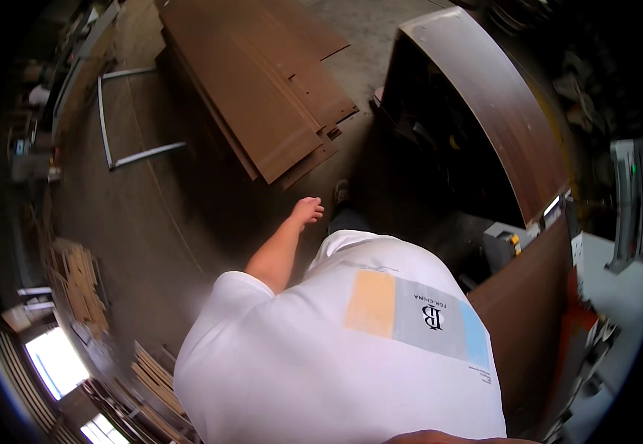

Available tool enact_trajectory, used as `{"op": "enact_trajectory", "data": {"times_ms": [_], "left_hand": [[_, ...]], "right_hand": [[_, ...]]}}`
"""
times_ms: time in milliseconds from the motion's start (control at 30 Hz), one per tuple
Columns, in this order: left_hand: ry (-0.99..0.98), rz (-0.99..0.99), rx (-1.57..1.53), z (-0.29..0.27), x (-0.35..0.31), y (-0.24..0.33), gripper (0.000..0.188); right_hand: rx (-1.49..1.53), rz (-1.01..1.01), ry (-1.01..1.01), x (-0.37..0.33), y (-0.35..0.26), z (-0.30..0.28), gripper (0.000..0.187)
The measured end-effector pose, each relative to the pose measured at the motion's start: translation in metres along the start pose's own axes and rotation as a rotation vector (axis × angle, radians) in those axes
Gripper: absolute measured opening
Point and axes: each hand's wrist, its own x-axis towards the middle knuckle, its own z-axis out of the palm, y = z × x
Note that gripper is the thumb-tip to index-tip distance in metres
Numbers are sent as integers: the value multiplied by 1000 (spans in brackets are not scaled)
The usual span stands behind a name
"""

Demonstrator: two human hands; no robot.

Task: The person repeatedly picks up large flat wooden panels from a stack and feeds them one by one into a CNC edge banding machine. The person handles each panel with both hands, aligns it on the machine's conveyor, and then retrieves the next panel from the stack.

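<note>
My left hand point(308, 212) hangs at the end of my bare forearm, in front of my white shirt. Its fingers are loosely bent and a little apart, with nothing visible in them. Closest to it is a stack of large brown sheets point(262, 96), whose near corner lies just beyond the hand; a gap separates the two. My right hand is out of view.
A long brown panel point(499, 96) rises over a dark recess at the right. Beside me stands a grey machine part point(500, 240) with a yellow piece. A metal frame point(105, 118) lies on the floor at left, and wooden strips point(77, 281) are piled nearer.
</note>
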Motion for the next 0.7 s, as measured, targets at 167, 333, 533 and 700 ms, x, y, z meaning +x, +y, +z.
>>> {"op": "enact_trajectory", "data": {"times_ms": [167, 333, 533, 700], "left_hand": [[193, -54, -582, -74, 48, -29, 47], [456, -151, -942, -118, 95, -18, 62], [383, -177, -1406, -142, 123, 20, 59], [489, -113, -1328, -125, 137, 2, 46]], "right_hand": [[-323, -10, -21, 1, -33, 61, 57], [-589, -30, -27, 9, -63, 110, 50], [-759, -44, -5, 10, -88, 143, 43], [-849, -74, -27, 20, -113, 157, 37]]}}
